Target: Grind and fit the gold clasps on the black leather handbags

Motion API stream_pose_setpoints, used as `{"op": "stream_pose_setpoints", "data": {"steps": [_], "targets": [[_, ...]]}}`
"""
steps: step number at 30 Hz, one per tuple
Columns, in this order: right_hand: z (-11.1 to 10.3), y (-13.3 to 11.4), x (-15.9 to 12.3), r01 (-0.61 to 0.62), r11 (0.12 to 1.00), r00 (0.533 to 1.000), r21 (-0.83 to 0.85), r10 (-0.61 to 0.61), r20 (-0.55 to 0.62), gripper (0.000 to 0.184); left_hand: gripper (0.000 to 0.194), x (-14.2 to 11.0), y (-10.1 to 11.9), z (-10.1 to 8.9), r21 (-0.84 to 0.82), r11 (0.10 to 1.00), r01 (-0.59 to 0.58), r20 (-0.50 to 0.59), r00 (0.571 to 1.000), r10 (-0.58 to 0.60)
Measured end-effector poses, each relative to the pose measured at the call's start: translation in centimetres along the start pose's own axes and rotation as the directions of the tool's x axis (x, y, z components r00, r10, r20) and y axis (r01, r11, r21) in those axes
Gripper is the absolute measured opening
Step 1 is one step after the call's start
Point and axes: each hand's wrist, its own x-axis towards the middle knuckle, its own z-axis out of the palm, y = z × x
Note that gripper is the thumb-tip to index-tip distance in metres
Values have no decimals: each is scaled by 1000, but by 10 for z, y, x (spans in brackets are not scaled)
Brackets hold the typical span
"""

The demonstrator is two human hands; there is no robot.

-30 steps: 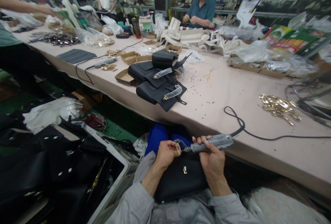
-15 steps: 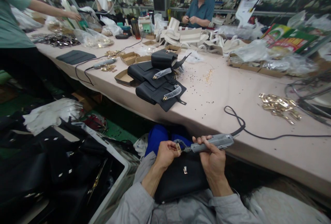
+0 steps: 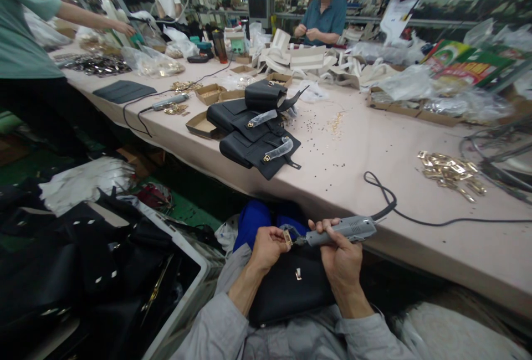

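On my lap lies a black bag (image 3: 286, 293) with a small shiny metal fitting (image 3: 298, 274) on its face. My left hand (image 3: 266, 249) pinches a small gold-coloured metal plate (image 3: 287, 236) above the bag. Wrapped around a grey electric screwdriver (image 3: 343, 231), my right hand (image 3: 341, 255) holds it nearly level, its tip pointing left at the plate. Whether a screw sits at the tip is too small to tell. A black cord (image 3: 386, 205) runs from the tool's rear onto the table.
Black bags (image 3: 257, 133) with wrapped handles are stacked on the table (image 3: 357, 149). Gold fittings (image 3: 449, 171) lie in a pile at right; tiny screws (image 3: 320, 127) are scattered mid-table. At left stands a crate (image 3: 195, 249) of black bags. Co-workers (image 3: 324, 11) are across and at left.
Both hands, the screwdriver and the metal plate stay almost in place. The view has shifted slightly, moving the table scene a few pixels to the right.
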Motion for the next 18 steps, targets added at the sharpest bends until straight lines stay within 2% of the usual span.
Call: {"op": "stream_pose_setpoints", "data": {"steps": [7,18], "targets": [[12,1,-8,91,994,996,-60,-90,28,26,27,3,-5,-2,1,1000,1,-6,1000,-1],[10,2,-9,105,992,994,-77,-101,51,23,23,4,-7,-3,-8,1000,10,-6,1000,-10]]}}
